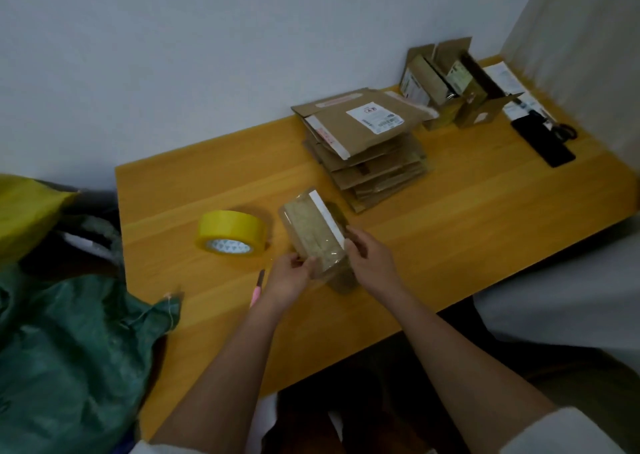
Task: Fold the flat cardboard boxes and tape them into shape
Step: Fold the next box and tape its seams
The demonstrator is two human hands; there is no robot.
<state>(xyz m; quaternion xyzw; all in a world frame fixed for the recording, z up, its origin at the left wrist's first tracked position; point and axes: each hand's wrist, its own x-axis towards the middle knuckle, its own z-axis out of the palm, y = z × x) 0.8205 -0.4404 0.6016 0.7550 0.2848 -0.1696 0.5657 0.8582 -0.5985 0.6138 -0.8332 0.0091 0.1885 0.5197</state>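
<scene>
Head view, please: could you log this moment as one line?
hands: left, right hold box | tape roll left of box | flat stack behind

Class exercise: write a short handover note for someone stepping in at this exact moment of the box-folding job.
Left hand and right hand both grip a small taped cardboard box at the table's near edge. Yellow tape roll lies left of it, pink cutter by the left wrist. Done: folded boxes stand at the far corner. Left: the stack of flat boxes behind.
</scene>
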